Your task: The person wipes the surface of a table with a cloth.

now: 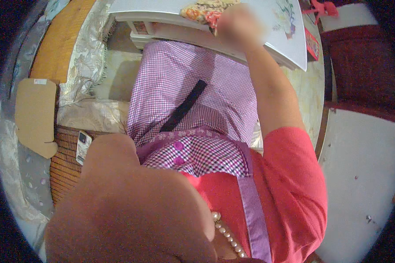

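My right hand (240, 28) is over the near edge of a white-covered table (166, 7), at the top of the view. It is blurred, so its fingers cannot be made out. Right against it, partly hidden, lies a crumpled yellow and orange-red patterned cloth (197, 13). My left hand is out of view. Before me a purple checked apron (230, 88) covers my lap, with a black strip (184, 105) lying slantwise across it.
To the left, a mobile phone (84, 147) rests on a brown slatted mat (64, 171), near a cardboard piece (36, 115). A fringed, patterned cover (82, 56) drapes the seat. A red box (311, 46) sits by the table's right side. Farther right stands dark red furniture (365, 65).
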`<state>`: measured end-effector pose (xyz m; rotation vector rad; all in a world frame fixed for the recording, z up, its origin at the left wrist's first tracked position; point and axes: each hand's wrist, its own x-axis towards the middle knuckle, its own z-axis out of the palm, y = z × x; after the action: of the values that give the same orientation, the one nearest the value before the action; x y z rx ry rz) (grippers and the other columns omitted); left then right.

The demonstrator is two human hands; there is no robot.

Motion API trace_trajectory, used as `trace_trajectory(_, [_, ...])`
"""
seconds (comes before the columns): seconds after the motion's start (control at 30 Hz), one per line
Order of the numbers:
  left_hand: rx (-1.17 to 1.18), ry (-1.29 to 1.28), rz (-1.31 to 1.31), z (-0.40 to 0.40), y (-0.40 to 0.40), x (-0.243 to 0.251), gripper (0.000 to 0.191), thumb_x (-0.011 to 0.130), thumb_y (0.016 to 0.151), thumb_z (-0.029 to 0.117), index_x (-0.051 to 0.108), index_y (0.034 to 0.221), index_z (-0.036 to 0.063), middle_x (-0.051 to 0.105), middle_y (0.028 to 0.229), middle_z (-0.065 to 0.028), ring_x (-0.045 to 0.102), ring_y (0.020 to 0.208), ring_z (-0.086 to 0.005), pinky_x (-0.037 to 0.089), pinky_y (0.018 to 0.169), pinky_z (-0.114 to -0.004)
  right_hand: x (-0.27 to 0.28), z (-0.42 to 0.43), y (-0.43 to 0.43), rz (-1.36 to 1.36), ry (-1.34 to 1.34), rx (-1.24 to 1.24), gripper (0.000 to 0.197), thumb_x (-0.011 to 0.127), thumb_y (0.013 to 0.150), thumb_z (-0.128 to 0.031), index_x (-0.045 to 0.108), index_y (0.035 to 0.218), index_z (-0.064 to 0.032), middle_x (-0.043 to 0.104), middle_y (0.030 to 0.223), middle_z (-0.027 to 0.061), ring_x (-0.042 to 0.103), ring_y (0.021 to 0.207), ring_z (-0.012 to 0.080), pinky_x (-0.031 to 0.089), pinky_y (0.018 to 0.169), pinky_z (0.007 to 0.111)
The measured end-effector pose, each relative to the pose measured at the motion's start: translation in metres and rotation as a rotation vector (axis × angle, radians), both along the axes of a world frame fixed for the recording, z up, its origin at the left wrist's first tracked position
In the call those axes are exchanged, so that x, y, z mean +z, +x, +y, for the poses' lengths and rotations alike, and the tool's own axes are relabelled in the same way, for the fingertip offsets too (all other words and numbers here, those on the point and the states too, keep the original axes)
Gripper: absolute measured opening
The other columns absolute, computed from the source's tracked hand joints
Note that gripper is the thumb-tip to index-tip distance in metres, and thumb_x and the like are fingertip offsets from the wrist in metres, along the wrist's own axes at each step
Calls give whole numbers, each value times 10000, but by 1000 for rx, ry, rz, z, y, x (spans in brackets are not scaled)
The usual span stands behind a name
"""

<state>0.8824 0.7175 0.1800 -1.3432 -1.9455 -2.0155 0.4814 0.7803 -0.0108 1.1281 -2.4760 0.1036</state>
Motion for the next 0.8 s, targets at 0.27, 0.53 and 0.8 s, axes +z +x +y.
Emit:
trace_trajectory(0.27, [-98,21,-79,-7,32,-12,242,530,862,140,642,1069,82,633,781,-81,583,635,-154,458,556,-265,14,-13,16,-231,-59,-144,482,378,905,-350,433,1285,-59,450,1306,98,397,1206,267,323,1000,406])
trace_trajectory(0.53, [-170,33,-105,-13,30,-19,246,530,862,160,641,1070,91,635,797,-82,580,653,-157,450,567,-257,-42,-7,-31,94,-183,44,265,528,714,-243,555,919,-76,525,952,117,500,898,294,413,735,408])
trace_trajectory(0.8, [23,73,-149,-18,11,-27,250,531,863,180,641,1072,100,638,813,-82,576,670,-160,443,578,-250,-24,-4,-13,15,-47,89,325,555,736,-290,566,1002,-103,522,1052,127,488,985,309,409,798,429])
